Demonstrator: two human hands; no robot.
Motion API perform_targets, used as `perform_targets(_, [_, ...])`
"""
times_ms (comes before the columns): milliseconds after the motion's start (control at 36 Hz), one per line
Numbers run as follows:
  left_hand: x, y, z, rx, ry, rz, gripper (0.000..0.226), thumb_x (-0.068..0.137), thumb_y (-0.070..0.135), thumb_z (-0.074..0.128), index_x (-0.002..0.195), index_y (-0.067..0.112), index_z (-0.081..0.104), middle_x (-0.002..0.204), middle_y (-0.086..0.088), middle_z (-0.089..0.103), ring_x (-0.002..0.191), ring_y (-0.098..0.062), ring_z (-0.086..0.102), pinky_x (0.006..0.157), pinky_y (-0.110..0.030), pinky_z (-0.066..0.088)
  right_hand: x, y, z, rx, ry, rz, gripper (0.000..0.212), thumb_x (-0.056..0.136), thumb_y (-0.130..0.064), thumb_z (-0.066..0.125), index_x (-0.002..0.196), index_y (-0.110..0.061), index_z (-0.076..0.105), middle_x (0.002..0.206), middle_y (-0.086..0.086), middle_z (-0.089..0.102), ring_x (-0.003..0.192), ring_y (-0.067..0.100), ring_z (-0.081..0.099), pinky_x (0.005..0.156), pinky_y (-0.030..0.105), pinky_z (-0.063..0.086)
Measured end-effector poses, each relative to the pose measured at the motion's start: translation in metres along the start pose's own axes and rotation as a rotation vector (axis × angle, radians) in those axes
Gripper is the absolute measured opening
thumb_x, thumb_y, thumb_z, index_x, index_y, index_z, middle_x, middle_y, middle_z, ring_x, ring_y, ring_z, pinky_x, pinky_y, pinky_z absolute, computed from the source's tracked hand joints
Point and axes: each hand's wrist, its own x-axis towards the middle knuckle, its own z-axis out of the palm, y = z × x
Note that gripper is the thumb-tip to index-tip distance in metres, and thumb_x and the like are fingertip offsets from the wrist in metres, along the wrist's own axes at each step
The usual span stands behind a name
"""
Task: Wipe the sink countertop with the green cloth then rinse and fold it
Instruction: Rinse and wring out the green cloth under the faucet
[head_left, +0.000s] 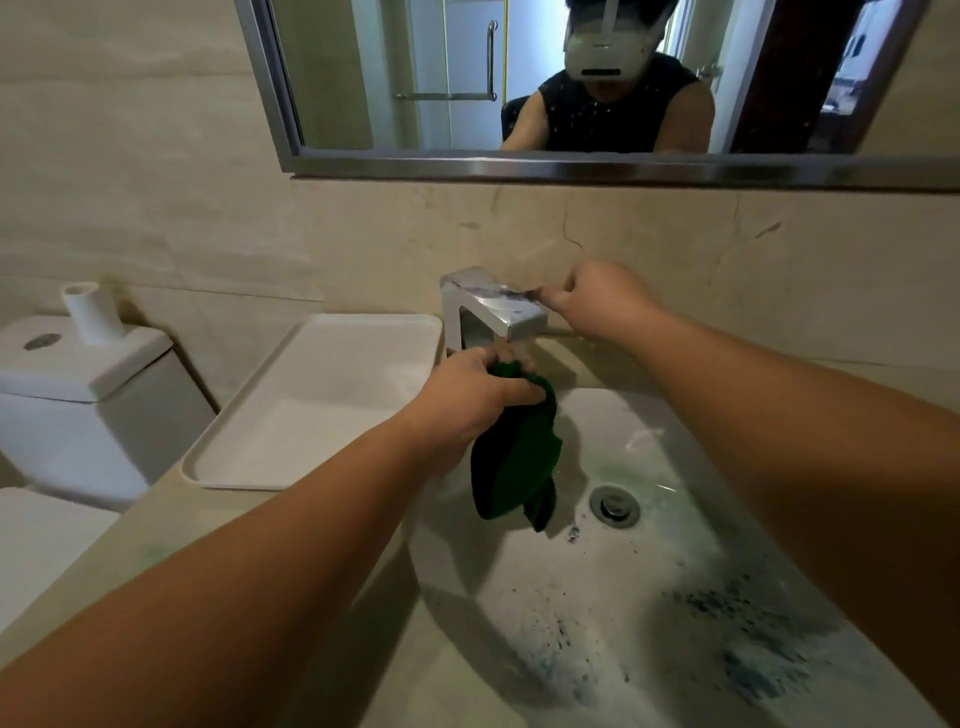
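Observation:
My left hand (475, 392) grips the bunched top of the dark green cloth (514, 457), which hangs down over the left side of the white sink basin (649, 597), just under the spout of the chrome faucet (493, 309). My right hand (597, 301) pinches the faucet's flat lever handle at its right end. No water stream is visible. Greenish-blue specks and tinted water lie in the basin around the drain (614, 505).
A white rectangular tray (249, 467) sits on the beige countertop (156, 540) left of the basin. A toilet tank (78, 384) with a white tube on its lid stands at far left. A mirror (571, 161) hangs above the faucet.

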Motion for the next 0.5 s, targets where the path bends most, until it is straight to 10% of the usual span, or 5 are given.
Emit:
perform_targets(194, [0.006, 0.003, 0.009, -0.125, 0.043, -0.003, 0.019, 0.089, 0.013, 0.075, 0.099, 0.026, 0.084, 0.099, -0.007, 0.083, 0.091, -0.026, 0.081, 0.069, -0.03, 0.062, -0.033, 0.018, 0.013, 0.339, -0.148, -0.035, 0.022, 0.097, -0.029, 0.058, 0.095, -0.014, 0.073, 0.081, 0.006, 0.077, 0.073, 0.027, 0.073, 0.076, 0.049, 0.062])
perform_targets(361, [0.0, 0.016, 0.019, -0.228, 0.043, 0.022, 0.041, 0.096, -0.01, 0.056, 0.134, 0.004, 0.065, 0.113, -0.019, 0.076, 0.102, -0.037, 0.076, 0.081, -0.042, 0.064, -0.067, 0.025, 0.035, 0.655, -0.482, 0.058, 0.025, 0.098, -0.041, 0.061, 0.112, -0.024, 0.071, 0.107, 0.004, 0.076, 0.092, 0.018, 0.068, 0.08, 0.037, 0.054])
perform_targets(500, [-0.006, 0.017, 0.018, -0.233, 0.042, 0.061, 0.05, 0.088, -0.021, 0.048, 0.13, -0.002, 0.066, 0.122, -0.035, 0.07, 0.109, -0.052, 0.071, 0.094, -0.06, 0.062, -0.075, 0.022, 0.039, 0.565, -0.396, -0.01, 0.021, 0.095, -0.024, 0.068, 0.1, -0.004, 0.073, 0.099, 0.021, 0.073, 0.086, 0.025, 0.064, 0.08, 0.044, 0.054])
